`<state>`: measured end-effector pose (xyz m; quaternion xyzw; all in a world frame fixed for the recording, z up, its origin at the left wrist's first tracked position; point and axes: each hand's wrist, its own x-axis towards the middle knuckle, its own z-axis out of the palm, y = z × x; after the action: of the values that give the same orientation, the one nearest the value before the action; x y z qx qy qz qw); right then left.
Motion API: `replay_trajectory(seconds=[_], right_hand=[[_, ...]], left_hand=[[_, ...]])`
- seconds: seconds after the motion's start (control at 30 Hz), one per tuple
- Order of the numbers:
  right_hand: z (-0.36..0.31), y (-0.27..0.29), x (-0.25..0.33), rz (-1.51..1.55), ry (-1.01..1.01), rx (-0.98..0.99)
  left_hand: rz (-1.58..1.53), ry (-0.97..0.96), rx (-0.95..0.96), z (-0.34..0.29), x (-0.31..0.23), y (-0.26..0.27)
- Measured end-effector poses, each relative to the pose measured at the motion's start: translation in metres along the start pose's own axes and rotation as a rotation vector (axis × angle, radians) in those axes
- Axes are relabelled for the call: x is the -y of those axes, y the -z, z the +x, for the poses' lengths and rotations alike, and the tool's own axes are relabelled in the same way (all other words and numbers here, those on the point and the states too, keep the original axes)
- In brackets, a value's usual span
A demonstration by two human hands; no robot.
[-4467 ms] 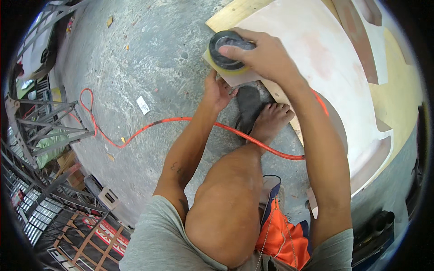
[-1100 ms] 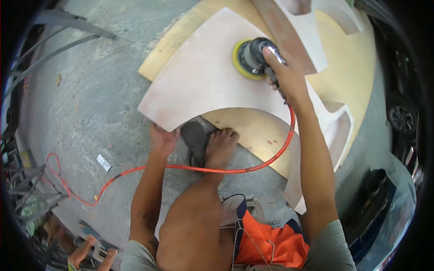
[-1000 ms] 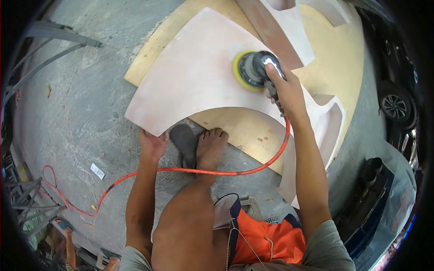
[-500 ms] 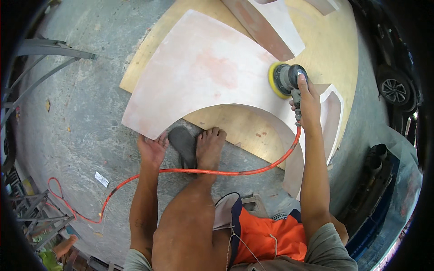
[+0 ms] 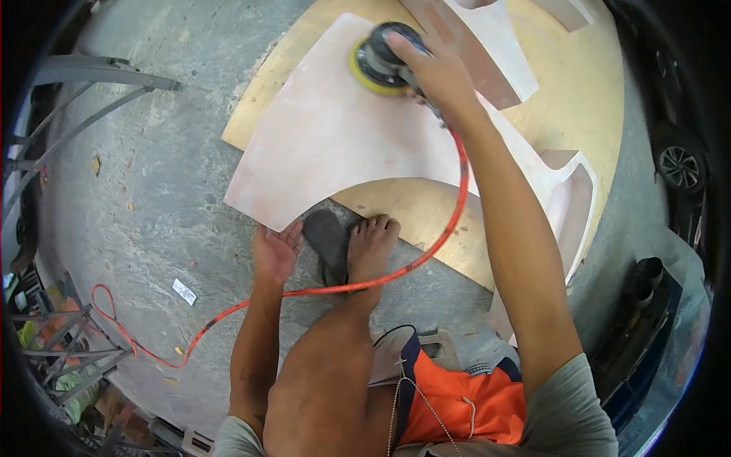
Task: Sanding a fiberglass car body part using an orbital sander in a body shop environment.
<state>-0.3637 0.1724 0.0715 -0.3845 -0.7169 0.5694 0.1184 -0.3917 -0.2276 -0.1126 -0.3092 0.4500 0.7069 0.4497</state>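
Observation:
My right hand (image 5: 440, 76) is closed round a round orbital sander (image 5: 390, 53) with a black head and a yellow pad. The pad rests on the far end of a curved, whitish-pink fender-shaped panel (image 5: 343, 129). From the sander's handle a red air hose (image 5: 449, 221) loops down across my leg. At the panel's near left corner is my left hand (image 5: 276, 255), palm up. Its fingers are spread and touch the corner from beneath; the fingertips are partly hidden there.
The panel lies on a plywood board (image 5: 575, 99) beside another whitish panel (image 5: 487, 53). My bare foot (image 5: 373, 240) and a dark sandal (image 5: 326, 240) are near the arch. Metal stands (image 5: 114, 75) are at left, a car wheel (image 5: 679, 166) at right.
My right hand has swept the sander from the panel's right side to its far left end, pulling the hose along. My left hand stays at the corner. The view has shifted slightly.

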Motion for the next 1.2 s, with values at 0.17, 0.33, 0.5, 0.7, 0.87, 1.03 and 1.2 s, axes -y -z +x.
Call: replay_trajectory(seconds=[0.17,0.33,0.5,0.7,0.87,1.03,1.2], right_hand=[[0.042,-0.035,0.004,0.114,-0.086,0.055],[0.007,-0.024,0.003,-0.016,-0.080,0.010],[-0.039,0.012,-0.013,-0.039,-0.035,0.039],[-0.106,0.054,-0.035,0.247,-0.070,-0.190],[-0.165,0.117,-0.090,-0.032,-0.382,-0.420],[-0.199,0.152,-0.113,0.146,-0.350,-0.568],[-0.211,0.169,-0.113,0.230,-0.360,-0.680]], left_hand=[[0.698,-0.018,0.194,0.010,0.039,0.042],[1.118,0.179,0.236,0.003,0.048,0.025],[1.694,0.179,0.490,-0.024,0.033,-0.004],[1.840,0.386,0.577,-0.045,0.017,-0.014],[1.906,0.498,0.533,-0.035,0.008,-0.026],[1.811,0.491,0.579,-0.034,0.014,-0.048],[1.828,0.507,0.509,-0.039,0.016,-0.062]])
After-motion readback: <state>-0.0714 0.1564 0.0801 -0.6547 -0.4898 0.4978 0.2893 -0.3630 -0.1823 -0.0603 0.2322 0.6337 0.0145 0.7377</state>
